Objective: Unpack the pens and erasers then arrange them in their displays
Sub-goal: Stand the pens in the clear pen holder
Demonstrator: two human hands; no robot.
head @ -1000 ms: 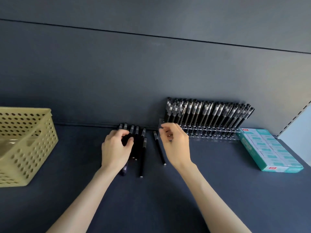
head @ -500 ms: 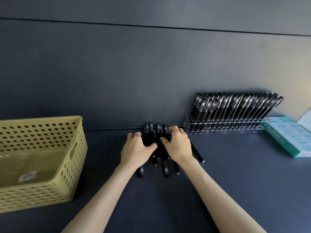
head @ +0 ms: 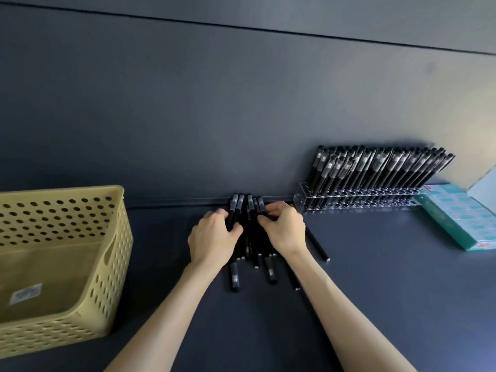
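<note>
Black pens (head: 249,210) are gripped by the curled fingers of left hand (head: 212,237) and right hand (head: 285,229); long axes run forward, capped ends protruding beyond the fingertips.

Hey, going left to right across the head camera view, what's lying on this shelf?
Basket → loose pens, gripped between left hand and right hand → pen display → eraser box.

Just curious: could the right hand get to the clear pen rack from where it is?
Probably yes: the right hand grips loose pens just left of the clear pen rack, with only bare shelf between them.
</note>
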